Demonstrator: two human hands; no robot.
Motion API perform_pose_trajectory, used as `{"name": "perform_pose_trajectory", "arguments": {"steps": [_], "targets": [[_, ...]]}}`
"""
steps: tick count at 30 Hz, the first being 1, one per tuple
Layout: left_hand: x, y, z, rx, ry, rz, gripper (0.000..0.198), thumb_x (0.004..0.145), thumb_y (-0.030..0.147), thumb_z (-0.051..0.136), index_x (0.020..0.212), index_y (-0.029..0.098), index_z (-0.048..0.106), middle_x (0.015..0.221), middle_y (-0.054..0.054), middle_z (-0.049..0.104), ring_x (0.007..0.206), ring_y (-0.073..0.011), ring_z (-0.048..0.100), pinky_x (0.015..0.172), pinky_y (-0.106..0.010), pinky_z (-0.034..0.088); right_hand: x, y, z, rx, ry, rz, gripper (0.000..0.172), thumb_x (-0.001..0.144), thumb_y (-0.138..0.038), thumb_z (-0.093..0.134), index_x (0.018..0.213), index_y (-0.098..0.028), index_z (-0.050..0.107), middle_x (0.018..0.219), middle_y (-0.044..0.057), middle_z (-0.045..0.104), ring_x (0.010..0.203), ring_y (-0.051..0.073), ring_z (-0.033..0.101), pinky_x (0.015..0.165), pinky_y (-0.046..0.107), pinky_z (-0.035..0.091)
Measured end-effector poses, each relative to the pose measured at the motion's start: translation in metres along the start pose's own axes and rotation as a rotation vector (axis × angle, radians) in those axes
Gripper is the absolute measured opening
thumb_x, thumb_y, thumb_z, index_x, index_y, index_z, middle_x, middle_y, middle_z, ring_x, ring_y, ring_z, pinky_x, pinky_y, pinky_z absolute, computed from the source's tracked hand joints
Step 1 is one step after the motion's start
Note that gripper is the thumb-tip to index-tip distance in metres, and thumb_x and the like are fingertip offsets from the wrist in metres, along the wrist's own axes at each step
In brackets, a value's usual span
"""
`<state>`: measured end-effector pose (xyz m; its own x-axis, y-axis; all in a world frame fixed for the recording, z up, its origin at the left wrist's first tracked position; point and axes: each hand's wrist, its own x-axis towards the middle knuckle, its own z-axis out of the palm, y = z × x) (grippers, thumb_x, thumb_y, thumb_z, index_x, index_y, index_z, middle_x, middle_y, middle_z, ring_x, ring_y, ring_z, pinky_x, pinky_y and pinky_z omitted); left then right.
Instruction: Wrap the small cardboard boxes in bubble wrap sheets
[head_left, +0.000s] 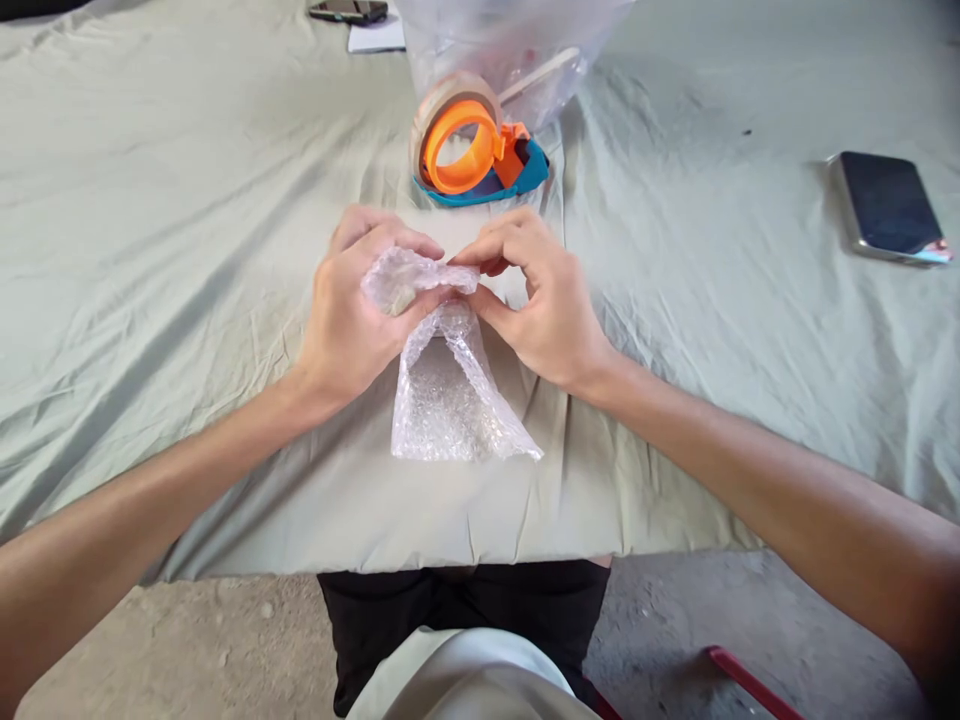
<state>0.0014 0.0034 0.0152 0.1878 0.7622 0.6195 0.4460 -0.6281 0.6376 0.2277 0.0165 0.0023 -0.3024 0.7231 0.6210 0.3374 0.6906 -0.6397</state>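
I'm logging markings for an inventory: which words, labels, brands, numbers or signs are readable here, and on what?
No text is readable in this view.
None legible: bubble wrap, tape dispenser, translucent plastic bag, right-hand smartphone.
Too small to tell: far smartphone.

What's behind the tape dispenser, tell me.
Behind the tape dispenser is a translucent plastic bag, with a pale stick-like item apparently inside. What the dispenser itself covers cannot be seen.
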Motion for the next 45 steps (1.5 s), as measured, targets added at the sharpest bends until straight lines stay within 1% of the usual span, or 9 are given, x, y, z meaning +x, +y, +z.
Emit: {"name": "perform_pose_trajectory", "arguments": {"steps": [5, 11, 16, 18, 27, 30, 35, 42, 45], "targets": [[-0.004, 0.007, 0.007, 0.043, 0.032, 0.145, 0.033, 0.113, 0.059, 0.077, 0.098, 0.031, 0.068, 0.100, -0.001, 0.073, 0.090, -0.0214, 0.072, 0.077, -0.045, 0.065, -0.001, -0.002, 0.001, -0.006, -0.012, -0.027, 0.017, 0.103, -0.015, 0.074, 0.104, -0.033, 0.076, 0.111, 0.004, 0.076, 0.103, 0.026, 0.073, 0.094, 0.046, 0.068], [-0.006, 0.004, -0.003, 0.136, -0.082, 0.373, 0.003, 0.112, 0.033, 0.077, 0.113, 0.030, 0.079, 0.110, -0.004, 0.082, 0.102, -0.0253, 0.081, 0.089, -0.046, 0.068, -0.001, -0.005, 0.000, 0.041, 0.044, -0.029, 0.020, 0.099, -0.014, 0.069, 0.102, -0.033, 0.062, 0.105, 0.001, 0.074, 0.090, 0.024, 0.070, 0.089, 0.046, 0.065], [-0.010, -0.006, -0.028, 0.258, -0.275, 0.593, 0.070, 0.092, 0.007, 0.063, 0.154, 0.036, 0.067, 0.139, -0.007, 0.083, 0.120, -0.0315, 0.081, 0.101, -0.052, 0.070, -0.002, -0.004, -0.005, 0.076, -0.026, -0.016, 0.017, 0.101, -0.019, 0.069, 0.095, -0.031, 0.059, 0.101, 0.002, 0.072, 0.088, 0.023, 0.069, 0.086, 0.046, 0.066], [-0.008, -0.011, -0.035, 0.291, -0.304, 0.640, 0.077, 0.090, 0.003, 0.058, 0.160, 0.036, 0.062, 0.137, -0.006, 0.084, 0.123, -0.0310, 0.082, 0.100, -0.049, 0.071, -0.003, -0.002, -0.010, 0.108, -0.069, -0.028, 0.012, 0.103, -0.021, 0.069, 0.099, -0.031, 0.063, 0.106, 0.003, 0.073, 0.094, 0.025, 0.071, 0.090, 0.046, 0.067], [0.008, -0.023, -0.048, 0.310, -0.453, 0.616, 0.029, 0.117, 0.025, 0.063, 0.144, 0.033, 0.069, 0.141, -0.007, 0.084, 0.133, -0.0319, 0.081, 0.101, -0.047, 0.072, -0.006, 0.014, -0.025, -0.006, -0.350, -0.285, 0.056, 0.095, -0.008, 0.061, 0.146, -0.030, 0.062, 0.141, 0.011, 0.067, 0.134, 0.030, 0.070, 0.114, 0.050, 0.065], [0.007, -0.026, -0.044, 0.331, -0.409, 0.653, 0.034, 0.115, 0.033, 0.070, 0.148, 0.036, 0.067, 0.142, -0.008, 0.082, 0.128, -0.0336, 0.082, 0.101, -0.049, 0.072, -0.007, 0.015, -0.024, -0.072, -0.368, -0.275, 0.048, 0.106, -0.021, 0.069, 0.150, -0.033, 0.059, 0.146, 0.012, 0.065, 0.141, 0.033, 0.066, 0.121, 0.055, 0.062], [0.004, -0.026, -0.029, 0.369, -0.288, 0.783, 0.032, 0.113, 0.031, 0.072, 0.144, 0.025, 0.067, 0.129, -0.014, 0.083, 0.114, -0.0338, 0.082, 0.093, -0.050, 0.071, -0.006, 0.016, -0.015, -0.059, -0.284, -0.211, 0.029, 0.109, -0.046, 0.079, 0.132, -0.033, 0.064, 0.133, 0.008, 0.069, 0.122, 0.031, 0.071, 0.110, 0.053, 0.065], [0.001, -0.025, -0.016, 0.299, -0.153, 0.712, 0.018, 0.112, 0.024, 0.070, 0.128, 0.033, 0.072, 0.116, -0.005, 0.083, 0.099, -0.0278, 0.079, 0.081, -0.047, 0.066, -0.002, 0.007, -0.009, -0.023, -0.238, -0.211, 0.014, 0.112, -0.038, 0.071, 0.119, -0.030, 0.062, 0.122, 0.007, 0.070, 0.106, 0.025, 0.070, 0.097, 0.045, 0.066], [0.001, -0.028, -0.015, 0.243, -0.134, 0.646, 0.016, 0.113, 0.023, 0.070, 0.125, 0.035, 0.072, 0.116, -0.003, 0.083, 0.100, -0.0249, 0.078, 0.084, -0.046, 0.065, -0.002, 0.006, -0.013, 0.009, -0.268, -0.319, 0.025, 0.105, -0.028, 0.074, 0.127, -0.028, 0.060, 0.122, 0.010, 0.066, 0.113, 0.026, 0.068, 0.100, 0.045, 0.065]]}}
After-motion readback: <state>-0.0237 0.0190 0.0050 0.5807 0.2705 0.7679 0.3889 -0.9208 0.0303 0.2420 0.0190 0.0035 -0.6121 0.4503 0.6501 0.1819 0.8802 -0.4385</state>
